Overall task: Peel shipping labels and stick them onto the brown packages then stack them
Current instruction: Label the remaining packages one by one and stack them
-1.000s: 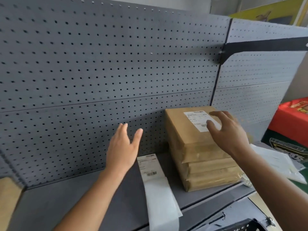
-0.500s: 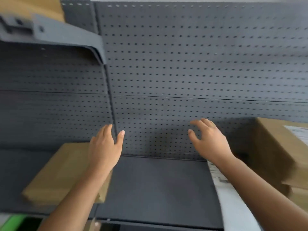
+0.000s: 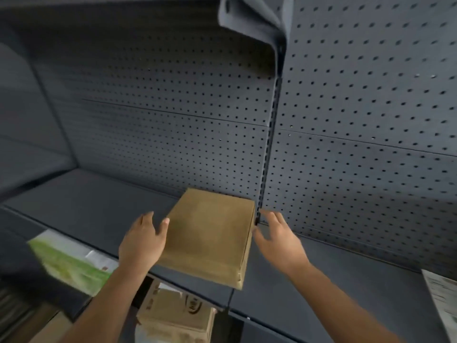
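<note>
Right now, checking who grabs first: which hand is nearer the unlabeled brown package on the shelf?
Left. The left hand has its thumb at the brown package's left edge; the right hand is open just off its right edge.

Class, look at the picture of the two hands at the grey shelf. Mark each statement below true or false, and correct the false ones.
1. The brown package lies on the shelf. True.
2. A white label is stuck on top of the package. False: its top shows no label.
3. The left hand holds a label. False: it is open and holds nothing.
4. The right hand is open, at the package's right side. True.
5. The package sits between the two hands. True.
</note>
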`<action>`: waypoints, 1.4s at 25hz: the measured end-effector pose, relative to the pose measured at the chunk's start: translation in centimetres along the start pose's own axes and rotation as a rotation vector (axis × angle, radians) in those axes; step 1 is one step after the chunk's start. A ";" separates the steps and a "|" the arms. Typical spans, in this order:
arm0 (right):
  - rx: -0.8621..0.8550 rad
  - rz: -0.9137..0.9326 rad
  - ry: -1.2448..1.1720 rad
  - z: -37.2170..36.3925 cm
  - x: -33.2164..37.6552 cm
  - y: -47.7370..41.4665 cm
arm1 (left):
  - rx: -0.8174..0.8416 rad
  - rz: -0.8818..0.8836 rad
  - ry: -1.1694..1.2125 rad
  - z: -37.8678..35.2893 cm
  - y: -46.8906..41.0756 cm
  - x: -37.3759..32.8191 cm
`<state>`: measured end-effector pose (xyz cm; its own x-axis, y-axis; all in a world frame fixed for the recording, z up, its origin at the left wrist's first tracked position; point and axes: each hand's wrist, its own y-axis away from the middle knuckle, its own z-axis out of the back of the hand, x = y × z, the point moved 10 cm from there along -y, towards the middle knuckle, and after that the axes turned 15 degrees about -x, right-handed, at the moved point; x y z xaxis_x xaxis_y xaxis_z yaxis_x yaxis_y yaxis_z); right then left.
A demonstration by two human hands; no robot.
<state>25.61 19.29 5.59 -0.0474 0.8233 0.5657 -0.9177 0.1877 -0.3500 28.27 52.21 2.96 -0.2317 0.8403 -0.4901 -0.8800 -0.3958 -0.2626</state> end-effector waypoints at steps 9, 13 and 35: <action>0.176 -0.666 -0.587 -10.7 -2.8 4.3 | 0.224 0.517 0.544 -4.2 2.7 3.9; 0.132 -0.715 -0.627 -7.5 -4.4 4.5 | 0.204 0.484 0.564 -4.0 5.0 1.3; -0.243 -0.908 -0.539 13.8 -28.4 15.2 | 0.557 0.173 0.740 -14.0 24.9 -21.3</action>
<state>7.53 -8.66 -5.52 0.3890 -0.0096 0.9212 -0.5974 0.7586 0.2602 17.12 19.29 -4.82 -0.2235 0.2620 -0.9388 -0.9740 -0.0978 0.2046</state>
